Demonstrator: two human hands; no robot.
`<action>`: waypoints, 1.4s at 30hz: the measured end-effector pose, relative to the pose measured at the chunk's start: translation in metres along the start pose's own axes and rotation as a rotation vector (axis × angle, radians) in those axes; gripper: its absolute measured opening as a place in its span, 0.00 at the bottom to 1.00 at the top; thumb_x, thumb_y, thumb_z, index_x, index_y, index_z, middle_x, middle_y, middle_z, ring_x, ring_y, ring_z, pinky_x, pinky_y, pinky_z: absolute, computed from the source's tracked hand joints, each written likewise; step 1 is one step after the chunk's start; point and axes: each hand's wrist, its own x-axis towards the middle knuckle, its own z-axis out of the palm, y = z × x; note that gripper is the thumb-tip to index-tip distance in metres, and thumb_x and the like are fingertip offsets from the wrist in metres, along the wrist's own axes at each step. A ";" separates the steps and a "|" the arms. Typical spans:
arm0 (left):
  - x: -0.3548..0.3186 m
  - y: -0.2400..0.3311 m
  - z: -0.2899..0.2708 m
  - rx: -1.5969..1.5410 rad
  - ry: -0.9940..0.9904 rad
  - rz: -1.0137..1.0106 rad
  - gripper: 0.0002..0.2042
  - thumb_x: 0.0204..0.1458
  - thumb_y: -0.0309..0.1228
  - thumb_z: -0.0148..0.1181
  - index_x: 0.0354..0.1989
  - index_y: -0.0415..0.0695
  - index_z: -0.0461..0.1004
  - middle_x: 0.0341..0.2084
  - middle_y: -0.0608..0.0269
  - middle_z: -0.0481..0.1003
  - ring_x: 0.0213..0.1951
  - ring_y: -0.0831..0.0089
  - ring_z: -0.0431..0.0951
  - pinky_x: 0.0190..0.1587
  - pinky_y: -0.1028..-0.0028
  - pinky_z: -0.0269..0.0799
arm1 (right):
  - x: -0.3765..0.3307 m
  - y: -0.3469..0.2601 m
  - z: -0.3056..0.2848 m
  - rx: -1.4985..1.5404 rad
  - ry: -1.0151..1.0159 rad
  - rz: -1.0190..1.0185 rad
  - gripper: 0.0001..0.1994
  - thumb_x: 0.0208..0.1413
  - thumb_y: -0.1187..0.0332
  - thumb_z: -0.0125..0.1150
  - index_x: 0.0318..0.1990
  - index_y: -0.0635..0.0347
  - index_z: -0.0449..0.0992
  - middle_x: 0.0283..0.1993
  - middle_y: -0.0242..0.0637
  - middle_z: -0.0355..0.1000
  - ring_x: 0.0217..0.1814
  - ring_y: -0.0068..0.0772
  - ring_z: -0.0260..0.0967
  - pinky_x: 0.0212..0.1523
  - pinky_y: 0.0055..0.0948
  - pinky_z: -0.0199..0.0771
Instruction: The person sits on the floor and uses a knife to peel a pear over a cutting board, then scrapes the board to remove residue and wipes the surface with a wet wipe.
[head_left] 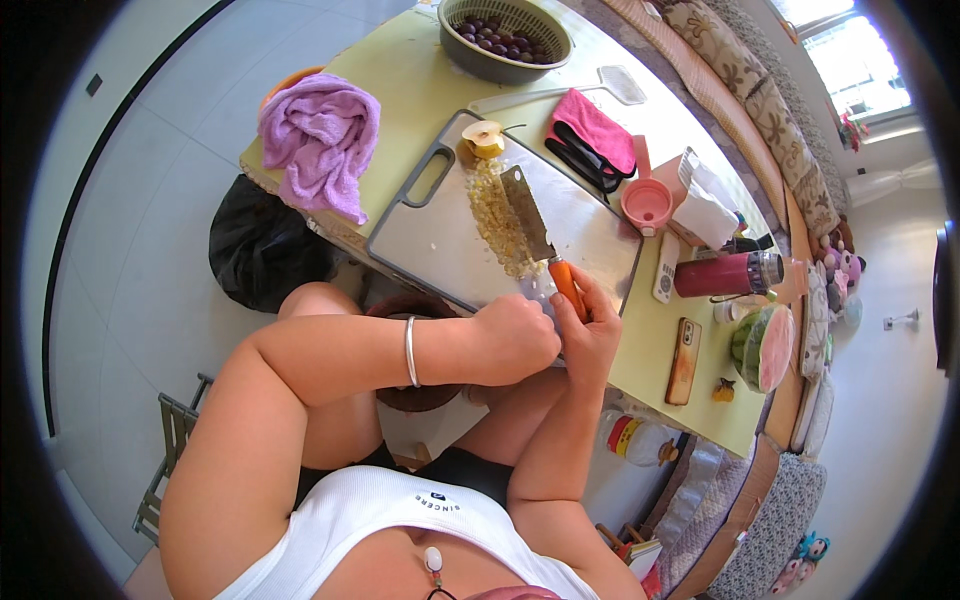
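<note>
Your right grip (590, 337) grasps the orange handle (566, 285) of a broad grey steel cleaver (535, 230), its blade over the silver rectangular metal cutting board (420, 235). Your left grip (517, 340), at the board's near edge, is clenched (whether around anything cannot be told). Finely chopped pale-yellow pieces (492, 210) lie mid-board; a halved, yellow-skinned fruit (485, 141) sits near the board's far corner.

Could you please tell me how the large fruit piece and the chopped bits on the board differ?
The large fruit piece is one chunk; the chopped bits are many and tiny. The large fruit piece sits by the far edge of the board; the chopped bits trail toward its near edge. Both look yellowish.
</note>
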 end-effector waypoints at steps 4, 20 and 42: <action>-0.001 0.000 0.003 0.008 0.003 -0.004 0.04 0.39 0.30 0.57 0.18 0.46 0.74 0.17 0.59 0.74 0.22 0.64 0.75 0.25 0.67 0.70 | -0.001 -0.004 0.001 0.065 0.048 -0.073 0.18 0.50 0.80 0.63 0.51 0.67 0.75 0.42 0.34 0.75 0.41 0.19 0.71 0.44 0.21 0.72; -0.002 -0.001 0.004 0.033 -0.012 -0.002 0.04 0.40 0.30 0.57 0.18 0.47 0.73 0.17 0.61 0.73 0.23 0.65 0.75 0.26 0.68 0.69 | -0.001 -0.004 0.003 0.048 0.067 -0.055 0.18 0.50 0.79 0.63 0.50 0.68 0.75 0.40 0.34 0.75 0.39 0.19 0.71 0.42 0.19 0.72; -0.001 -0.001 0.004 0.020 -0.019 0.001 0.03 0.39 0.30 0.56 0.18 0.47 0.73 0.17 0.60 0.73 0.23 0.65 0.75 0.25 0.67 0.69 | 0.000 -0.001 0.002 -0.073 0.042 -0.063 0.18 0.50 0.79 0.63 0.51 0.65 0.75 0.40 0.33 0.75 0.39 0.19 0.70 0.42 0.19 0.71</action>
